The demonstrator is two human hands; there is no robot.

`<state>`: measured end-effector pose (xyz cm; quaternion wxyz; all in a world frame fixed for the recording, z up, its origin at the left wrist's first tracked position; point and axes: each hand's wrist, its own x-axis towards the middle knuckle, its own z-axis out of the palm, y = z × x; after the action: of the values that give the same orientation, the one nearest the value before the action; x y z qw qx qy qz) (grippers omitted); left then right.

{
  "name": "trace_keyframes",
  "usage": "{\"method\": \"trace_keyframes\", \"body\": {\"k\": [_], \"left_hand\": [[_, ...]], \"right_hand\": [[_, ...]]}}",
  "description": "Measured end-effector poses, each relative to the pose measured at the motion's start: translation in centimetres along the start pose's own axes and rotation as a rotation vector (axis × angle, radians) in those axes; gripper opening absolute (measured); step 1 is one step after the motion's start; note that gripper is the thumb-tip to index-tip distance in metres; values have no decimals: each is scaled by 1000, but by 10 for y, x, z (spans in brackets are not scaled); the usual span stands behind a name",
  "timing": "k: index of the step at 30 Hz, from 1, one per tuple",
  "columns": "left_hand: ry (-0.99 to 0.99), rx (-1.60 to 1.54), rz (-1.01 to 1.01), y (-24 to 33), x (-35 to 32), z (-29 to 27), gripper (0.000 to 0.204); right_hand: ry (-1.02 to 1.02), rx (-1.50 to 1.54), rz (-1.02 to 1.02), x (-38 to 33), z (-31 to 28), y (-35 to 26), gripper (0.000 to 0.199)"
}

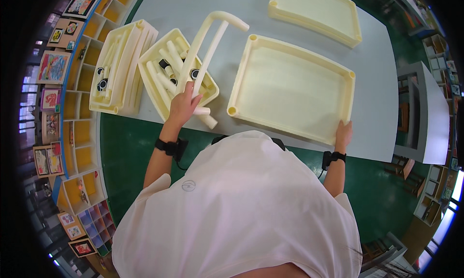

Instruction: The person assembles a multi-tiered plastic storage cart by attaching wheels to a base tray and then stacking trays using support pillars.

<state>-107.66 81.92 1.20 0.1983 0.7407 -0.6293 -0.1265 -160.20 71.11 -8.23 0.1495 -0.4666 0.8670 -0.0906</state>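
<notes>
My left hand (182,105) is closed around cream plastic tubing: a bent tube (198,34) with a curved top, and a thinner straight tube (212,51) beside it. The tubing stands tilted over a small cream bin (146,59) that holds loose tubes and black-and-white round parts. Under that hand, short tube ends (209,121) stick out past the bin. On the right, my right hand (343,133) grips the near right corner of a large shallow cream tray (295,87) with round sockets at its corners. Nothing lies in this tray.
Far back on the grey table (374,94) lies another cream tray (314,10). Stacked cream bins (133,92) with tubes inside stand at the left edge. Shelving (77,133) with pictures lines the left; a grey cabinet-like piece (430,118) stands at the right.
</notes>
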Motion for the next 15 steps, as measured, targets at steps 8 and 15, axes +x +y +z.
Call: {"method": "trace_keyframes", "body": {"k": [8, 15], "left_hand": [[58, 128, 31, 12, -8, -26, 37], [129, 89, -135, -9, -18, -26, 33]], "right_hand": [[-9, 16, -23, -1, 4, 3, 53], [-26, -8, 2, -5, 1, -8, 55]]}}
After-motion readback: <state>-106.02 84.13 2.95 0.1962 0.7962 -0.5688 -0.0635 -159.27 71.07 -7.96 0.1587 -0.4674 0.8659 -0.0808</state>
